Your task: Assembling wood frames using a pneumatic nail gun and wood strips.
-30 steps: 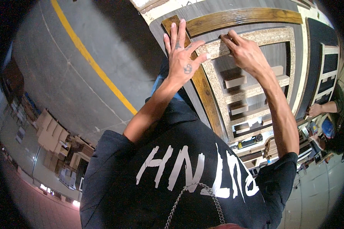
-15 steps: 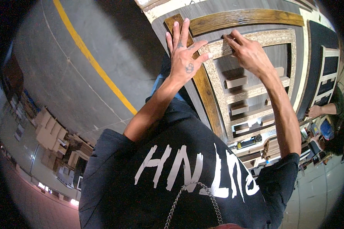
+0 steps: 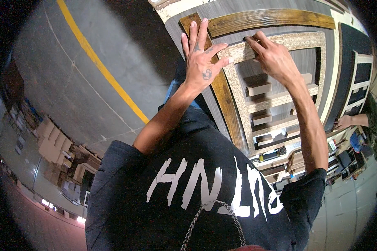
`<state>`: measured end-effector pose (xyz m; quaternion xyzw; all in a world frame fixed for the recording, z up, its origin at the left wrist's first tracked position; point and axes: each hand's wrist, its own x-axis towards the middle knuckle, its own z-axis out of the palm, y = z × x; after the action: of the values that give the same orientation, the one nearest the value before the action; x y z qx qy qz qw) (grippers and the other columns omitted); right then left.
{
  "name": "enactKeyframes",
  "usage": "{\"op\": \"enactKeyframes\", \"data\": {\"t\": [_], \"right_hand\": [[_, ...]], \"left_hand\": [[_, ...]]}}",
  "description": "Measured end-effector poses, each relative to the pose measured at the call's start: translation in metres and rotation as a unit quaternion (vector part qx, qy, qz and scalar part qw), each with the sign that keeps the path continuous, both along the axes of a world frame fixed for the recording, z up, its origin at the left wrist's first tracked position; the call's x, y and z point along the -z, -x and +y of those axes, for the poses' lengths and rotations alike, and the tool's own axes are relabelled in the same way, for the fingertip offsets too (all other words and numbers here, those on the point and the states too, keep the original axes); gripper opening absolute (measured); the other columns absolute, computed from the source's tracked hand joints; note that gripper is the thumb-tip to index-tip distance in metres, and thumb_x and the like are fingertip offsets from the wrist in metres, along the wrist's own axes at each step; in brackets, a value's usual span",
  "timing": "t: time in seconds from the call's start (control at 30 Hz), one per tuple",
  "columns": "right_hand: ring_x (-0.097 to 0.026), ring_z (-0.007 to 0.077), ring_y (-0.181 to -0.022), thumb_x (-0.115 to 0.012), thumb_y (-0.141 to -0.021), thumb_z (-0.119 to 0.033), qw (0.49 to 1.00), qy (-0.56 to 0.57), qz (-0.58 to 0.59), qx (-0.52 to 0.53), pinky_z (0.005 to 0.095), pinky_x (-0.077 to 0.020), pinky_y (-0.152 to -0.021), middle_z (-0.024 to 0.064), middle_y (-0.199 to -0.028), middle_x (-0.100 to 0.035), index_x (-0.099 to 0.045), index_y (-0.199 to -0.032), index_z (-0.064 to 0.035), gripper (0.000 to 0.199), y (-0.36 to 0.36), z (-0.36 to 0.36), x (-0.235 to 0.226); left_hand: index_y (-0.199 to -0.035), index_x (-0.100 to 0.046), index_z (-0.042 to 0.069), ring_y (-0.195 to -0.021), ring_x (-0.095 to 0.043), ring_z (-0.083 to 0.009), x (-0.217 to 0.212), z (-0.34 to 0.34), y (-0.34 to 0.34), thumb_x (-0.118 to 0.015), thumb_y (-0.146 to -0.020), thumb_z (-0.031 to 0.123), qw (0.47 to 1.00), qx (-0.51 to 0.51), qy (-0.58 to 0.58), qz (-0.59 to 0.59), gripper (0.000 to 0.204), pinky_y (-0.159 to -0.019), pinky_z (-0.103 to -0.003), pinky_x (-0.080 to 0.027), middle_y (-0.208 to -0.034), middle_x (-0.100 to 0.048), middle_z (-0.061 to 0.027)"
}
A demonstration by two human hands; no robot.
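Note:
A chipboard frame with several crossbars lies on a grey wood-grain panel. Brown stained wood strips run along two of its sides, a long strip on the left and another strip at the far end. With fingers spread, my left hand rests over the left strip, its thumb reaching the frame's near corner. My right hand has its fingers bent and pinched over the frame's far rail; a small dark spot shows at the fingertips, too little to name.
Small wood blocks sit along the crossbars. Further right lies a black panel with another slatted frame, where another person's hand rests. A yellow-and-black tool lies beyond the frame's near end. Yellow floor line at left.
Both hands keep nearly the same places and poses. The view has shifted slightly, and my right fingers have moved only a little on the rail.

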<state>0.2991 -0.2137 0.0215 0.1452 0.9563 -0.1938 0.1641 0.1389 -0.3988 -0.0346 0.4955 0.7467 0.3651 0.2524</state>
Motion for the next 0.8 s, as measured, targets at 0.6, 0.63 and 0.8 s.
{"op": "enactKeyframes", "data": {"t": [0.6, 0.63, 0.8], "right_hand": [[-0.069, 0.0289, -0.073, -0.057, -0.083, -0.002, 0.996, 0.057, 0.067, -0.031, 0.0372, -0.0588, -0.061, 0.0185, -0.116, -0.053, -0.045, -0.141, -0.0015, 0.059, 0.021, -0.035, 0.002], [-0.069, 0.0289, -0.073, -0.057, -0.083, -0.002, 0.996, 0.057, 0.064, -0.030, 0.0372, -0.0588, -0.061, 0.0185, -0.116, -0.053, -0.045, -0.141, -0.0015, 0.059, 0.024, -0.035, -0.003], [-0.057, 0.0150, -0.057, -0.059, -0.089, 0.002, 0.996, -0.083, -0.018, -0.032, 0.0231, -0.0538, -0.046, 0.0141, -0.122, -0.056, -0.018, -0.157, -0.0204, 0.082, 0.037, -0.049, -0.042]], "left_hand": [[-0.105, -0.072, 0.016, -0.151, -0.009, -0.0383, -0.004, 0.002, -0.001, -0.084, -0.071, 0.026, 1.000, -0.021, -0.009, -0.016, 0.038, -0.118, -0.059, -0.005, -0.164, -0.019, -0.0107], [-0.107, -0.072, 0.015, -0.151, -0.009, -0.0385, -0.005, 0.004, -0.001, -0.084, -0.071, 0.024, 1.000, -0.018, -0.003, -0.009, 0.040, -0.118, -0.059, -0.005, -0.164, -0.018, -0.0106], [-0.114, -0.067, 0.009, -0.150, -0.010, -0.0396, 0.004, 0.003, -0.005, -0.082, -0.074, 0.027, 0.999, -0.006, 0.025, 0.034, 0.047, -0.118, -0.060, -0.008, -0.164, -0.016, -0.0114]]}}
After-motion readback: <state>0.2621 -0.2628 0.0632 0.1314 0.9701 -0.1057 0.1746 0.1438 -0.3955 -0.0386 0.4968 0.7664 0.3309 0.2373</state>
